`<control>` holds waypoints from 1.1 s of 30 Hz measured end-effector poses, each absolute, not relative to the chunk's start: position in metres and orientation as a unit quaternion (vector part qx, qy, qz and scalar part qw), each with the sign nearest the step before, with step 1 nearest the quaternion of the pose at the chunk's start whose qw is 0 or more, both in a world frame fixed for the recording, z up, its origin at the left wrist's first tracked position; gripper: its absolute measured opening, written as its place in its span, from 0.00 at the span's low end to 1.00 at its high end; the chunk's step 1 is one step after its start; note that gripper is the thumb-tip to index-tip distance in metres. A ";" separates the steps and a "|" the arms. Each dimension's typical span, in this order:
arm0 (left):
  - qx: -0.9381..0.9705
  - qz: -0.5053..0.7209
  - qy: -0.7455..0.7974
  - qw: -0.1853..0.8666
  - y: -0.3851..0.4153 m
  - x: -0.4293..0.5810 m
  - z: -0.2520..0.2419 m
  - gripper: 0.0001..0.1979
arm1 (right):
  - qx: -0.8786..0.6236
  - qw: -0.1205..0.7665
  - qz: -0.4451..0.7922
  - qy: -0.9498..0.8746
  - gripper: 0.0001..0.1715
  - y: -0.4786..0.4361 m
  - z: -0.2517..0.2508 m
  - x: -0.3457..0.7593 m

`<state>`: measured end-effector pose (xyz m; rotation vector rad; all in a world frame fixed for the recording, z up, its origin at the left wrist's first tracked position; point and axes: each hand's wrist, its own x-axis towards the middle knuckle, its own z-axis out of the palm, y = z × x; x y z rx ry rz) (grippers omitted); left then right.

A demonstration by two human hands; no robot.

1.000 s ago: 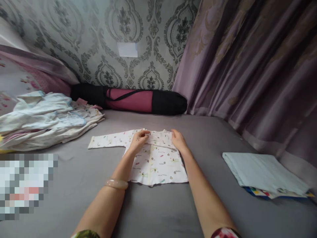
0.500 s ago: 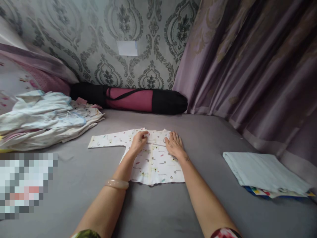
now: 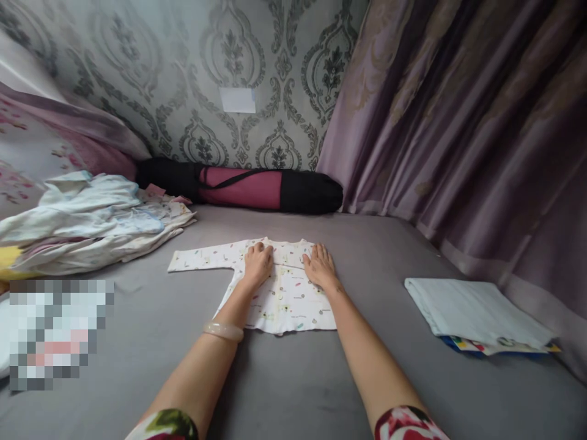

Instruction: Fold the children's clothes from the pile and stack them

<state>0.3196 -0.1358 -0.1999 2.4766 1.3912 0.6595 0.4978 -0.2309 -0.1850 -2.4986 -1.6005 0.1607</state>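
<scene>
A small white baby shirt [image 3: 293,299] with a tiny coloured print lies spread on a grey sheet [image 3: 293,391]. One sleeve [image 3: 206,256] stretches out to the left; the other appears folded across the upper front. On the upper left of the chest sits my left hand [image 3: 259,264], its fingers curled down onto the cloth and the tips partly hidden. My right hand [image 3: 320,266] lies flat on the shirt's upper right edge, fingers extended. A pale bangle [image 3: 223,331] circles my left forearm.
A heap of pale clothes [image 3: 101,214] lies at the left, with a pixelated patch [image 3: 59,336] nearer me. Folded light-blue cloth [image 3: 477,308] rests at the right. Against the patterned wall lies a long black and maroon bag [image 3: 247,188]; purple curtains [image 3: 435,122] hang at the right.
My left hand has turned knuckles-up, its fingers curling lower onto the shirt. The right hand stays flat in nearly the same spot. The view has shifted slightly.
</scene>
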 end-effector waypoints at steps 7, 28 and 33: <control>0.875 0.178 0.419 0.166 -0.136 0.305 -0.180 0.16 | -0.843 0.042 0.112 -0.525 0.40 -0.227 -0.166 0.499; 0.744 0.358 0.473 0.307 -0.171 0.245 -0.174 0.17 | -0.825 0.099 0.087 -0.550 0.36 -0.213 -0.162 0.452; 0.703 0.388 0.507 0.315 -0.164 0.240 -0.172 0.17 | -0.759 0.123 0.085 -0.633 0.36 -0.196 -0.157 0.412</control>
